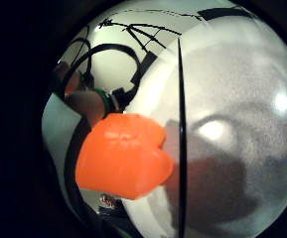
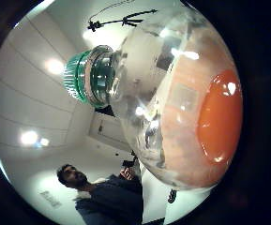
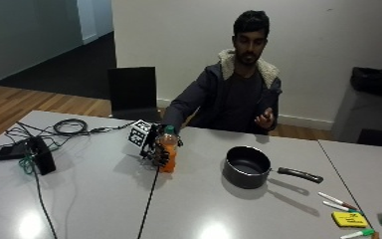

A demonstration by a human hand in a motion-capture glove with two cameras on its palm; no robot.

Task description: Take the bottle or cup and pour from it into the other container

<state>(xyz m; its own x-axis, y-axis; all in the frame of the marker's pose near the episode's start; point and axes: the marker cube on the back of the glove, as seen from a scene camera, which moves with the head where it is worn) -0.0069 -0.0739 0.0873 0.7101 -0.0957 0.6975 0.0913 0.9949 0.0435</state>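
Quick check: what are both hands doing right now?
Right hand: grips the bottle, which stands on the table.
Left hand: bare, raised, holds nothing.

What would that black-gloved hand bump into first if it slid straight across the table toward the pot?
Probably nothing before the pot itself. The gloved hand grips the orange bottle, and the grey table between bottle and pot looks bare, though depth is hard to judge from this view.

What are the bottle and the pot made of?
The bottle looks like clear shiny plastic: orange drink shows through it, and its green cap is ridged. The pot seems dark metal with a dull finish and a black handle, perhaps plastic.
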